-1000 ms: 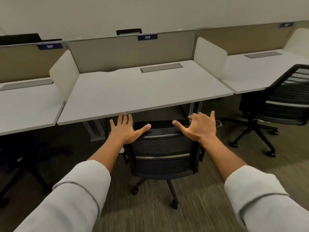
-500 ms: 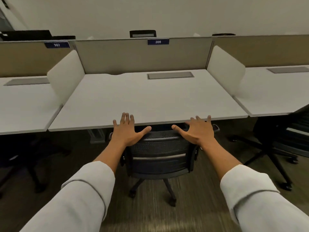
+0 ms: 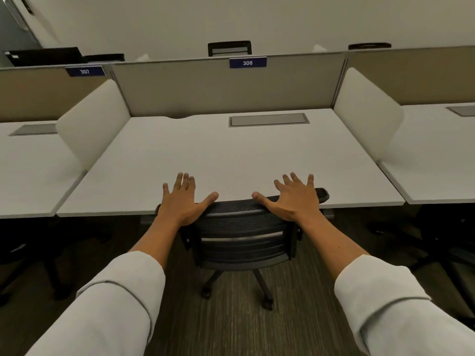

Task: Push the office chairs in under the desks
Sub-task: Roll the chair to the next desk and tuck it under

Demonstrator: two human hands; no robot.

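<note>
Both my palms are flat on the top edge of the black office chair (image 3: 241, 235), fingers spread wide and not curled round anything. My left hand (image 3: 181, 204) presses the backrest's left corner; my right hand (image 3: 295, 199) sits on the right corner, fingertips reaching out over the desk edge. Neither hand is gripping, just open palms laid on the mesh back.

The chair stands right up at the white desk (image 3: 231, 155), its backrest top level with the near edge, one armrest (image 3: 322, 195) peeking above the desktop on the right. The wheeled base (image 3: 239, 289) shows below on the carpet (image 3: 231, 327), which is dark and striped.

The desktop is bare and pale, with a grey cable hatch (image 3: 268, 120) set in near the back. A beige partition (image 3: 226, 91) runs behind it, carrying a blue label reading 306 (image 3: 247, 62). White side dividers (image 3: 95, 124) fence the desk off on both sides. The neighbouring desk on the left (image 3: 28, 170) sits under a label 307 (image 3: 84, 71), and another desk (image 3: 437, 155) lies to the right. Another chair's dark legs (image 3: 437, 253) show in shadow beneath that right desk. Past the partition, the top of a chair back (image 3: 229, 48) stands against a plain cream wall (image 3: 231, 19).
</note>
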